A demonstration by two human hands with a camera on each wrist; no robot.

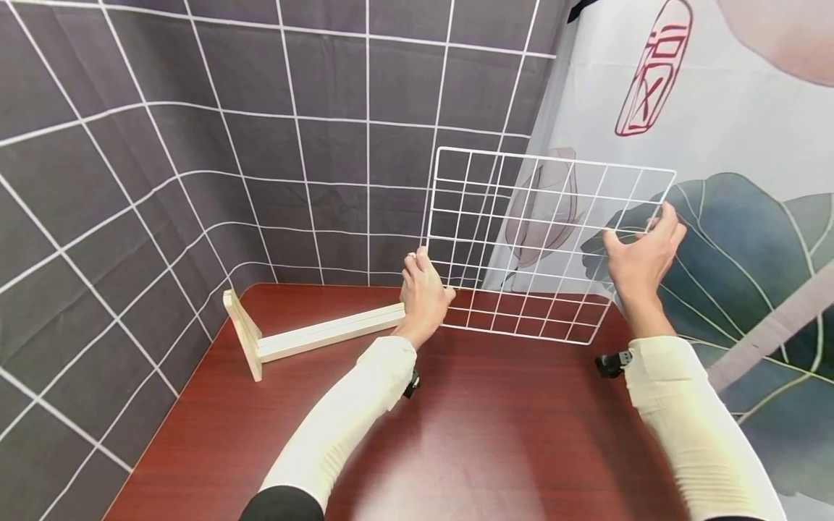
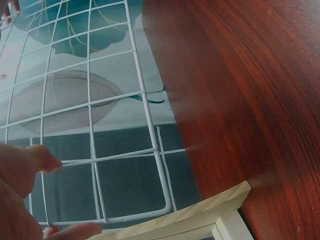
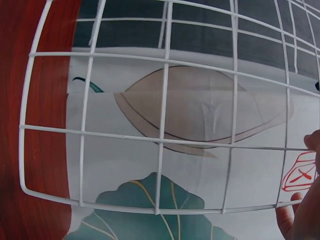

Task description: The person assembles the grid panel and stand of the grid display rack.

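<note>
White wire grid (image 1: 525,246), left fingers (image 1: 410,269) gripping its left edge, right fingers (image 1: 668,218) pinching its right edge

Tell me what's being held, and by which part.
White wire grid: left hand grips its left edge, low down; right hand, its right edge, higher up.

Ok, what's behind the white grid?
Through the white grid: grey lined cloth, white printed cloth, red-brown tabletop. Spots the grid or fingers cover can't be seen.

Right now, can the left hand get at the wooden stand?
Probably not without letting go: the left hand appears close to the wooden stand but grips the white wire grid by its edge.
</note>
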